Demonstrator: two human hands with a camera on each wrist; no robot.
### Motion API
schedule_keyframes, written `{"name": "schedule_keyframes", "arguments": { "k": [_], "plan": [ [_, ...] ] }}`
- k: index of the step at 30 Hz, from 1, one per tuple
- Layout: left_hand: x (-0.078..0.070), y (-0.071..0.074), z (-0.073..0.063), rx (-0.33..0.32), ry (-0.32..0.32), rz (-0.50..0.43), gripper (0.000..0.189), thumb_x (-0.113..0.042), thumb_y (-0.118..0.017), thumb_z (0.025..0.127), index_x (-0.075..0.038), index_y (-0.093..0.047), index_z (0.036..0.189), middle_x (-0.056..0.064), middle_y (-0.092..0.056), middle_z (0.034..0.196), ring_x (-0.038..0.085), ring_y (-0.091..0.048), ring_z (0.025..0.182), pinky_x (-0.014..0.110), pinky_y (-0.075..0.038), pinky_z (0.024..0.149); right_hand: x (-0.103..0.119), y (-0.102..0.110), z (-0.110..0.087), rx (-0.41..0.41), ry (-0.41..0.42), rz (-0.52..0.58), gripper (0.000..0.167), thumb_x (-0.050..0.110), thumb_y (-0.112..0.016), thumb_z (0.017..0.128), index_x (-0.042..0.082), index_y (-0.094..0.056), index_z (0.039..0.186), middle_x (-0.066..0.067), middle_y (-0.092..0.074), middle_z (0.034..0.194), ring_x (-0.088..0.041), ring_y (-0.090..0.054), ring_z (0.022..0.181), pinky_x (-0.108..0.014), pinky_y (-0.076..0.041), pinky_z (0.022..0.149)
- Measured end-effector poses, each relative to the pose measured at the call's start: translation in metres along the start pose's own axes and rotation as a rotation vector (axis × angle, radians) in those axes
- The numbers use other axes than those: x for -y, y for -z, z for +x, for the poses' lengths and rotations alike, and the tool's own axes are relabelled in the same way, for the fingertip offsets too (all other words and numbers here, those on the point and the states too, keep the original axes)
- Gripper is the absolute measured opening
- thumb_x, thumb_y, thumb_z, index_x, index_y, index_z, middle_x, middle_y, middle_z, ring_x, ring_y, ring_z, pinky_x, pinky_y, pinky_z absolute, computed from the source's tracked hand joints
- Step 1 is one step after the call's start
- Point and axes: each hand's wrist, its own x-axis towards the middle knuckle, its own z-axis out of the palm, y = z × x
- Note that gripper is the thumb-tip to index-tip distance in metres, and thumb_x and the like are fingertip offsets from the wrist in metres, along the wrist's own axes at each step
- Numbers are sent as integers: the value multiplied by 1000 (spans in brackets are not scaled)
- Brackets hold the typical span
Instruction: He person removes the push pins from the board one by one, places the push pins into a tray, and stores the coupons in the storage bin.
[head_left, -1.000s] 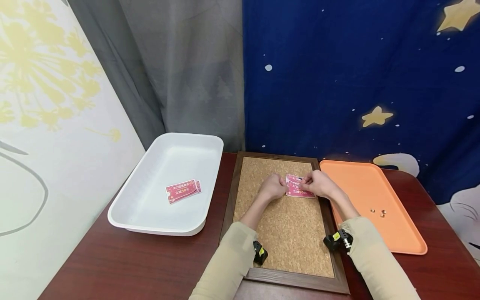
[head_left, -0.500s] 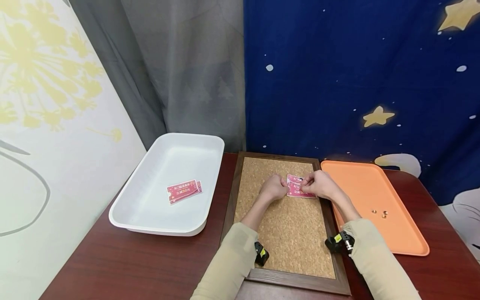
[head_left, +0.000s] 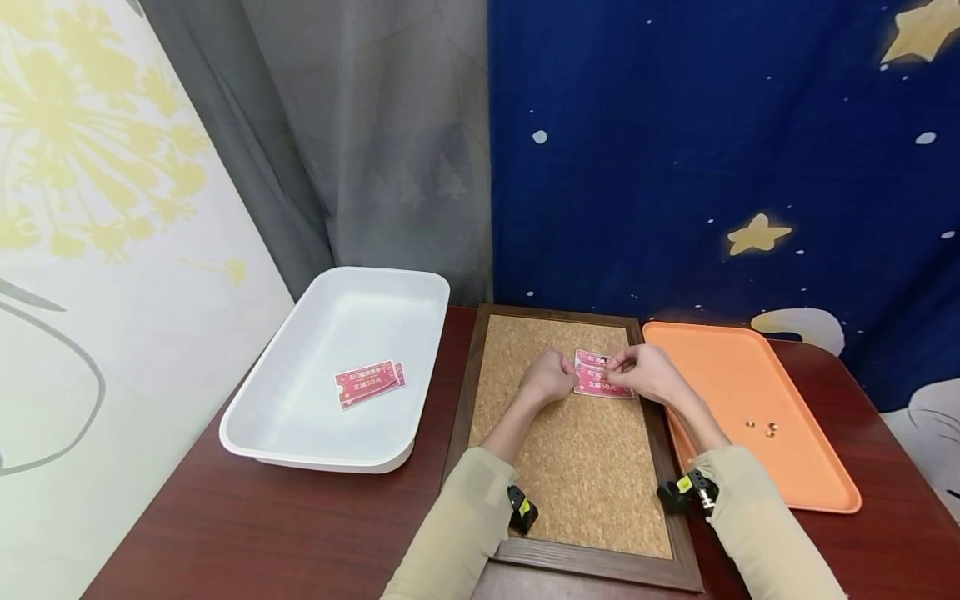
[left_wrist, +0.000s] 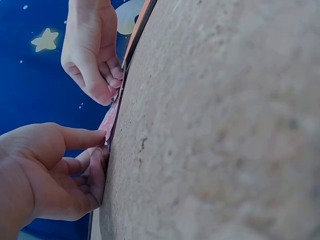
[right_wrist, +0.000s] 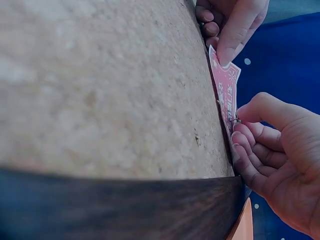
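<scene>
A pink-and-white paper coupon [head_left: 597, 388] lies near the top right of the framed corkboard [head_left: 573, 475], overlapping another pink coupon [head_left: 587, 357] just above it. My left hand [head_left: 551, 377] pinches the lower coupon's left edge between thumb and fingers. Over the coupon's upper middle, my right hand [head_left: 651, 372] pinches a small metal thumbtack [right_wrist: 237, 120], its tip end at the paper in the right wrist view. A dark dot, like a pin head, shows on the upper coupon beside the right fingertips. The right part of both coupons is partly hidden by that hand.
A white basin [head_left: 337, 454] with overlapping pink coupons [head_left: 367, 383] stands left of the board. On the right, an orange tray [head_left: 723, 367] holds several gold thumbtacks [head_left: 771, 431]. All sit on a dark red table [head_left: 300, 533], with curtains behind.
My right hand and wrist have shifted slightly to the right, showing more of the lower coupon's print. The left hand keeps its pinch on the coupon's edge.
</scene>
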Motion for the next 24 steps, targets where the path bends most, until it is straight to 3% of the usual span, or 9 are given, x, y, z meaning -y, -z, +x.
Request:
{"name": "schedule_keyframes", "arguments": {
  "k": [10, 16, 24],
  "plan": [
    [-1, 7, -7, 17, 35, -64, 15, -4, -68, 92, -5, -62, 79, 0, -53, 78, 12, -45, 64, 22, -34, 52, -3, 6, -21, -56, 28, 95, 12, 7, -74, 89, -3, -70, 93, -9, -70, 87, -16, -63, 78, -21, -51, 68],
    [-2, 17, -12, 66, 53, -111, 13, -3, -67, 92, -3, -64, 79, 2, -57, 80, 13, -46, 63, 23, -34, 51, -3, 18, -37, -100, 34, 117, 11, 6, -72, 91, -3, -68, 95, -10, -70, 88, -14, -64, 79, -20, -52, 70],
    [-3, 38, -24, 84, -23, -195, 19, -1, -64, 94, -3, -60, 76, 3, -55, 68, 9, -43, 56, 21, -33, 49, -7, 31, -54, -116, 24, 120, 13, 8, -72, 90, -3, -67, 95, -9, -68, 86, -11, -63, 76, -21, -52, 68]
  ]
}}
